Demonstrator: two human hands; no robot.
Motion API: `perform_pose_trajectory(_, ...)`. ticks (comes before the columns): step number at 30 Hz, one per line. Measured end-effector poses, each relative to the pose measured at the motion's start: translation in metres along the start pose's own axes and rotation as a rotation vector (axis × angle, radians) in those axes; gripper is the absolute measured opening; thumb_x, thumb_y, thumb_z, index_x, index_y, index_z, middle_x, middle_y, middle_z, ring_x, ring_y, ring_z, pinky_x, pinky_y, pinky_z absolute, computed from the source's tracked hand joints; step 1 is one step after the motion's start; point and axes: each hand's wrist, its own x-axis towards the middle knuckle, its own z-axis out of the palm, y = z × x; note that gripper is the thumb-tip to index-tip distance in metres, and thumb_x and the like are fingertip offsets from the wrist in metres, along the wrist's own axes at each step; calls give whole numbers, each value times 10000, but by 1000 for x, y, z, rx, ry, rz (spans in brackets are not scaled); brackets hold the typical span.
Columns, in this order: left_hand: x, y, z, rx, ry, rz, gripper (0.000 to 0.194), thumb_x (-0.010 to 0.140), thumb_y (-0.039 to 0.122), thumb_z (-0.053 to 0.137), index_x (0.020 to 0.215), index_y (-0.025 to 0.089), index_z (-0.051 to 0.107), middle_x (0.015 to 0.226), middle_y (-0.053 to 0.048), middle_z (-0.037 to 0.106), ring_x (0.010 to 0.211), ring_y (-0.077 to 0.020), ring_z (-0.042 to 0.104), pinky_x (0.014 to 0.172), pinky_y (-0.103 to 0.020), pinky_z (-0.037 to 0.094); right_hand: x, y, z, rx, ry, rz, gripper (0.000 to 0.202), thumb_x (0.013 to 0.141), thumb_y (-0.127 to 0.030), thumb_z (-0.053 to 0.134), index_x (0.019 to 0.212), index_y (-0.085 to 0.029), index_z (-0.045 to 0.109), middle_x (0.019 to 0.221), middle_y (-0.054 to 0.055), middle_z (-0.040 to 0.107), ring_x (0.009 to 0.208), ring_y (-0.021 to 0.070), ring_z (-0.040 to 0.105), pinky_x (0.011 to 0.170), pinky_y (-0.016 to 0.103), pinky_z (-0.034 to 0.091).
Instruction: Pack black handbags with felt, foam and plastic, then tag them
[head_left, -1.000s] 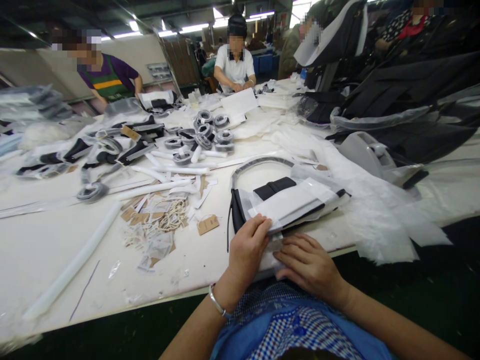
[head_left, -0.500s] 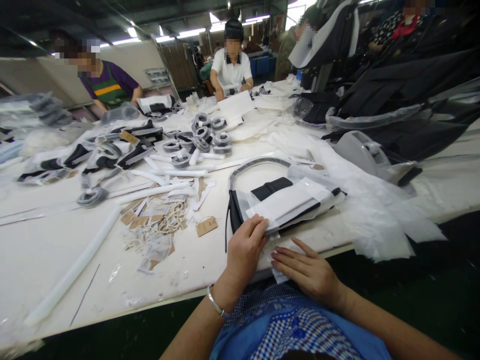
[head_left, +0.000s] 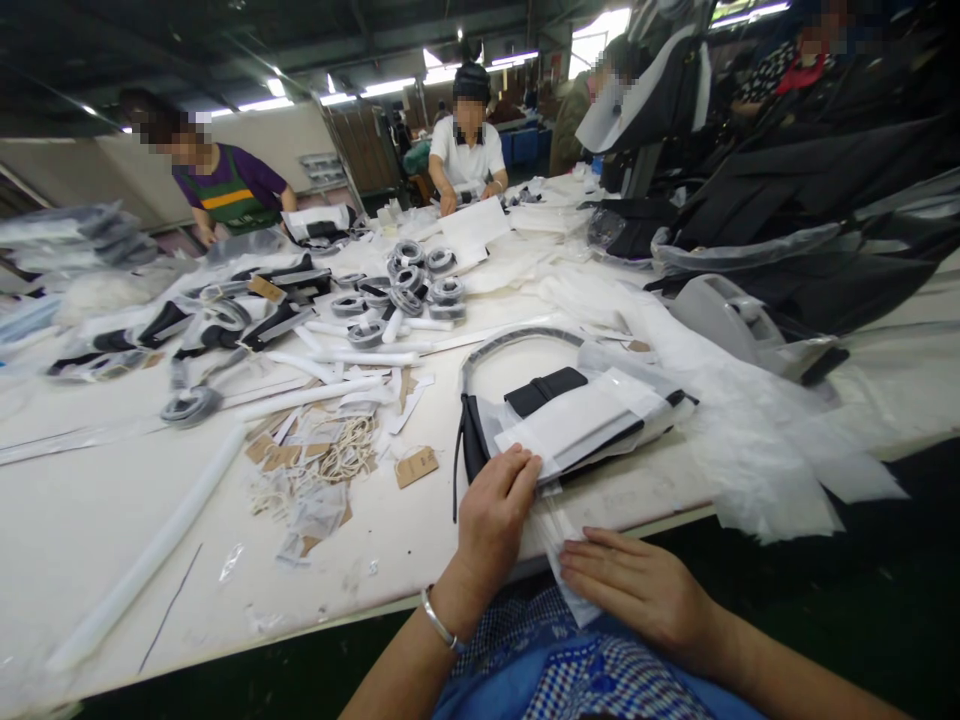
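A black handbag [head_left: 474, 440] lies near the table edge, its arched handle [head_left: 517, 340] wrapped in translucent film. White paper [head_left: 581, 425] covers much of its front, with a black strap tab [head_left: 546, 391] showing above. My left hand [head_left: 495, 510], fingers bent and pressed together, grips the bag's near left edge; what the thumb holds is hidden. From there a strip of clear plastic [head_left: 559, 550] hangs over the table edge toward my lap. My right hand [head_left: 641, 585] rests against that strip with straight fingers, apart from the bag.
Left of the bag lie tags with strings [head_left: 330, 460] and a white tube [head_left: 157, 550]. Coiled wrapped straps [head_left: 409, 285] sit further back. White sheets [head_left: 757, 440] and black bags [head_left: 810, 190] fill the right side. A co-worker [head_left: 469, 145] stands opposite, another person [head_left: 232, 190] at left.
My right hand has moved down toward my lap and slightly right, and more of the plastic strip shows between the hands. My left hand stays at the bag's edge.
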Motion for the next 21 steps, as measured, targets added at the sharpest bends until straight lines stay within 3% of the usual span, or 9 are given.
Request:
perform_pose_trajectory(5, 3, 0, -1, 26, 15, 26, 322, 941, 74, 549, 1249, 152, 600, 1196, -103, 691, 1218, -223, 604, 1026, -385, 528, 0, -3, -8, -9, -40, -8, 332, 1013, -127, 416, 1247, -89, 648, 1216, 138, 705, 1193, 207, 634, 1082, 409, 487)
perform_pose_trajectory(10, 2, 1, -2, 40, -6, 27, 317, 968, 113, 531, 1272, 178, 594, 1216, -95, 693, 1221, -221, 606, 1024, -396, 525, 14, 2, -17, 101, -17, 41, 330, 1006, -132, 409, 1217, -148, 663, 1133, 96, 746, 1082, 168, 693, 1014, 338, 542)
perform_pose_trajectory(14, -1, 2, 0, 27, 3, 18, 318, 962, 112, 548, 1270, 166, 601, 1218, -87, 698, 1218, -221, 603, 1038, -389, 517, 41, 16, -38, 306, -155, 115, 376, 968, -83, 394, 1180, -197, 683, 1047, 58, 769, 960, 156, 726, 934, 300, 564)
perform_pose_trajectory(18, -1, 4, 0, 23, 29, 2, 313, 953, 125, 574, 1261, 160, 614, 1209, -80, 706, 1161, -226, 624, 1020, -383, 532, 78, 36, -61, 448, -314, 301, 342, 942, -104, 459, 1081, -246, 737, 907, 4, 772, 825, 145, 725, 752, 227, 558)
perform_pose_trajectory(21, 0, 6, -1, 14, 48, -11, 297, 962, 142, 565, 1255, 161, 616, 1193, -74, 712, 1107, -226, 639, 988, -376, 547, 108, 51, -69, 544, -361, 393, 337, 934, -113, 487, 1046, -278, 758, 918, -26, 772, 829, 137, 720, 768, 213, 534)
